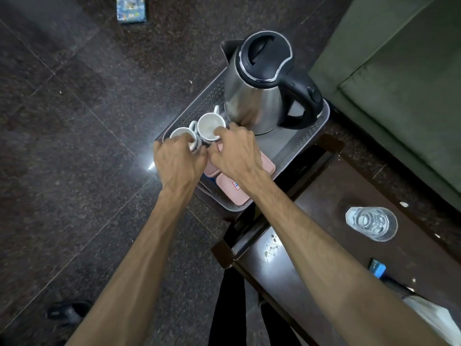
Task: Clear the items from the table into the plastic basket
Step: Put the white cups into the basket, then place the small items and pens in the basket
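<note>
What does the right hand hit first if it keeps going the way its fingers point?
The right hand points up and left at the nearer white cup; its fingertips already seem to be on the rim. Behind that cup, the kettle comes next, though depth is unclear.

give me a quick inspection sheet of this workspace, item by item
surface: dark wooden table, crumbs and white specks on it
job's things: grey plastic basket on the table's far end holds a steel kettle, two white cups and pink containers; a clear glass stands outside it on the table
clutter: blue object and a white bag at the table's near edge
grippers: left hand closed on the nearer cup; right hand with fingers at the farther cup's rim
cables: nothing seen
surroundings: dark stone floor, green sofa, patterned box on the floor
</note>
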Motion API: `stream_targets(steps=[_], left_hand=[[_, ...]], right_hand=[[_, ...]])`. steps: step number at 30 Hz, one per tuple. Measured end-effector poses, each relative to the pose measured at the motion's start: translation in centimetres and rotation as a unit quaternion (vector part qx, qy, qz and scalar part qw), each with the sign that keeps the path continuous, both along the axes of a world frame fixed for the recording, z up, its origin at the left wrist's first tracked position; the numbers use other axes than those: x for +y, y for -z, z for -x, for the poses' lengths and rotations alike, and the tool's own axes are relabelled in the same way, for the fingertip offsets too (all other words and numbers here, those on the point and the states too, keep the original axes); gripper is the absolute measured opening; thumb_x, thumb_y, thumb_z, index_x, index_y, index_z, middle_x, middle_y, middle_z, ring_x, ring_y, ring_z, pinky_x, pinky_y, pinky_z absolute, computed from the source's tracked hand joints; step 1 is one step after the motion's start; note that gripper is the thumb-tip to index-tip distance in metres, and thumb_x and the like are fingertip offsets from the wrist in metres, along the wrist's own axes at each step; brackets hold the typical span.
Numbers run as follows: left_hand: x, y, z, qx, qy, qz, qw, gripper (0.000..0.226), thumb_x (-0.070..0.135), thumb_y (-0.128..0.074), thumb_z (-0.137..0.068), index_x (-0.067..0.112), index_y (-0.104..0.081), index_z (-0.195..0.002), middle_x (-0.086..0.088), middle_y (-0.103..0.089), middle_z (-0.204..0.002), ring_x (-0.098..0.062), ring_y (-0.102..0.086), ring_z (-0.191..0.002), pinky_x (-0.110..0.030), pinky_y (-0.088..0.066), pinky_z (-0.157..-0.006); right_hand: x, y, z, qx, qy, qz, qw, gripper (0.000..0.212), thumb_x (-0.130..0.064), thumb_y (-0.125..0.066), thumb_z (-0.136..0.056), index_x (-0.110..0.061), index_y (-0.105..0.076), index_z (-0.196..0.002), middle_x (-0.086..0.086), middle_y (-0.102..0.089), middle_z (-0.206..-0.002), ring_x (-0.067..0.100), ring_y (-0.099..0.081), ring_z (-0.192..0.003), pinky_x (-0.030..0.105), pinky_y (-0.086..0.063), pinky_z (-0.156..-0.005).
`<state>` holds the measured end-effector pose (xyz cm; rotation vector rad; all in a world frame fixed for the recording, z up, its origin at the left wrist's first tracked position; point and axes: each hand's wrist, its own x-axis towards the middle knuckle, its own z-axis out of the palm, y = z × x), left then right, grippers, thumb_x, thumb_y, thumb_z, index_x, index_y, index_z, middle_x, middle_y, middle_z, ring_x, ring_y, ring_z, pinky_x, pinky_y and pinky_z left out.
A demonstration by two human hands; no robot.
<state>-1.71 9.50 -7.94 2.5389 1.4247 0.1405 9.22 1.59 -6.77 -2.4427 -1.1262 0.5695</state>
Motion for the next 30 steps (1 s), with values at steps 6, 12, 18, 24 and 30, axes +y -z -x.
stream_targets(steps=[6,12,18,24,30], left_hand=[[-5.8,-0.5,1.5,-0.119,-0.019,0.009,0.993,0.019,0.023,-0.067,-0.085,0.011,-0.07,-0.099,-0.006,-0.07,-0.079,-0.031,-0.064,-0.076,-0.043,-0.038,-0.079],[-16.1,-0.5,0.4,-0.139,0.065,0.085,0.985,0.01,0.006,-0.073,-0.078,0.01,-0.064,-0.081,-0.007,-0.062,-0.071,-0.033,-0.059,-0.065,-0.043,-0.036,-0.072],[-27.2,0.0,-0.2,-0.089,0.224,0.167,0.956,0.014,0.012,-0.073,-0.075,0.004,-0.063,-0.079,-0.013,-0.064,-0.075,-0.037,-0.062,-0.07,-0.047,-0.042,-0.069],[-36.3,2.7,0.3,0.047,0.338,0.249,0.906,0.021,0.018,-0.068,-0.083,0.014,-0.071,-0.103,-0.007,-0.069,-0.101,-0.034,-0.067,-0.094,-0.042,-0.045,-0.087],[-41.3,5.3,0.6,0.08,0.359,0.238,0.899,0.04,0.022,-0.073,-0.081,0.017,-0.07,-0.121,-0.007,-0.065,-0.113,-0.034,-0.068,-0.096,-0.043,-0.052,-0.088]], right_hand=[[-5.8,-1.6,0.0,0.029,0.088,-0.116,0.989,0.015,-0.014,-0.064,-0.085,-0.01,-0.076,-0.091,0.004,-0.073,-0.098,0.026,-0.063,-0.093,0.032,-0.046,-0.082],[-14.3,-2.1,0.7,0.045,0.23,-0.156,0.959,0.008,-0.008,-0.07,-0.076,-0.012,-0.073,-0.082,0.0,-0.073,-0.091,0.024,-0.065,-0.083,0.034,-0.051,-0.077],[-26.1,-0.5,3.1,0.073,0.374,-0.139,0.914,0.014,-0.007,-0.072,-0.076,-0.018,-0.075,-0.084,-0.007,-0.073,-0.088,0.016,-0.068,-0.081,0.034,-0.056,-0.077],[-38.7,2.2,6.9,0.113,0.528,-0.029,0.841,0.015,-0.012,-0.07,-0.079,-0.022,-0.076,-0.089,-0.005,-0.076,-0.082,0.016,-0.071,-0.073,0.039,-0.06,-0.074],[-43.4,2.5,6.2,0.073,0.493,0.057,0.865,0.04,-0.014,-0.064,-0.085,-0.02,-0.065,-0.125,0.006,-0.068,-0.119,0.034,-0.07,-0.086,0.037,-0.052,-0.069]])
